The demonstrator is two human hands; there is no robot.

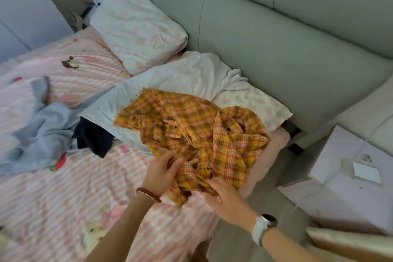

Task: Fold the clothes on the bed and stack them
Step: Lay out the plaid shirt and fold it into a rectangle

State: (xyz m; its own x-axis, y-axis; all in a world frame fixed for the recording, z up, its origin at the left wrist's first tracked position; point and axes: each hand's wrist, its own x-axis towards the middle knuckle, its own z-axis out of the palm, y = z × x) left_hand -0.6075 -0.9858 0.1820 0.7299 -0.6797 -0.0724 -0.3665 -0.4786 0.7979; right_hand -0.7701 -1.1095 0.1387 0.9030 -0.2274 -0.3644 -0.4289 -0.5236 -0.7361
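A crumpled yellow-orange plaid shirt (191,132) lies on the bed near the headboard, partly over a white pillow (182,76). My left hand (161,174), with a bead bracelet on the wrist, grips a bunch of the shirt's near edge. My right hand (225,195), with a white watch on the wrist, pinches the shirt's lower edge just to the right. A light blue garment (42,132) and a dark navy garment (93,136) lie crumpled to the left on the pink striped bedspread (63,193).
A grey-green padded headboard (276,38) runs along the back and right. Another white pillow (138,32) leans at the back. A pale bedside cabinet (348,181) stands to the right with a small white card on it.
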